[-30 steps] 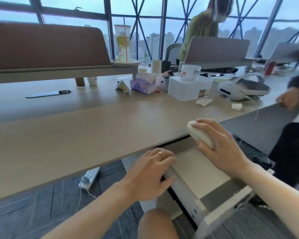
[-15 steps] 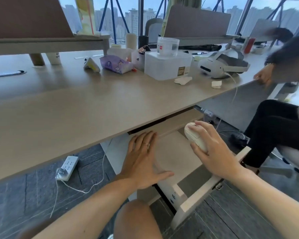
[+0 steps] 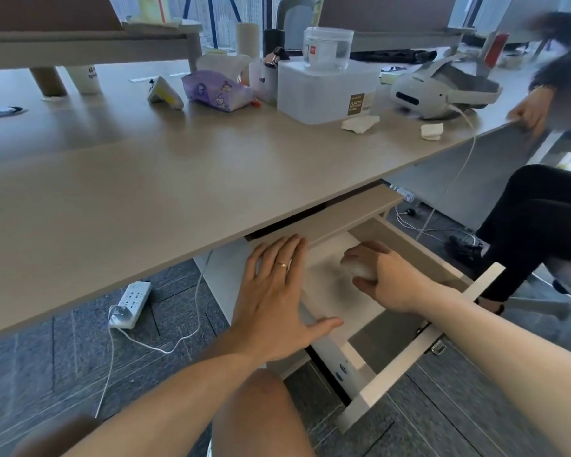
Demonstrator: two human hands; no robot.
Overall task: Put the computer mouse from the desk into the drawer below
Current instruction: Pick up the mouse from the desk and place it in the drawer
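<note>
The white computer mouse point(image 3: 356, 269) is inside the pulled-out drawer point(image 3: 419, 354) under the desk point(image 3: 152, 179), down near the drawer's pale floor. My right hand point(image 3: 388, 278) is wrapped around it from the right, fingers curled over its top. My left hand point(image 3: 274, 298) lies flat and spread on the left side wall of the drawer, a ring on one finger, holding nothing. Whether the mouse touches the drawer floor is hard to tell.
A clear storage box point(image 3: 323, 89) with a jar on top, a purple tissue pack point(image 3: 216, 90) and a white headset point(image 3: 442, 90) sit on the desk. A power strip point(image 3: 131, 303) with cable lies on the floor. Another person's legs point(image 3: 534, 222) are at right.
My right hand has carried the mouse from desk-edge height down and into the open drawer. My left hand slid from the drawer front onto its left side, fingers spread.
</note>
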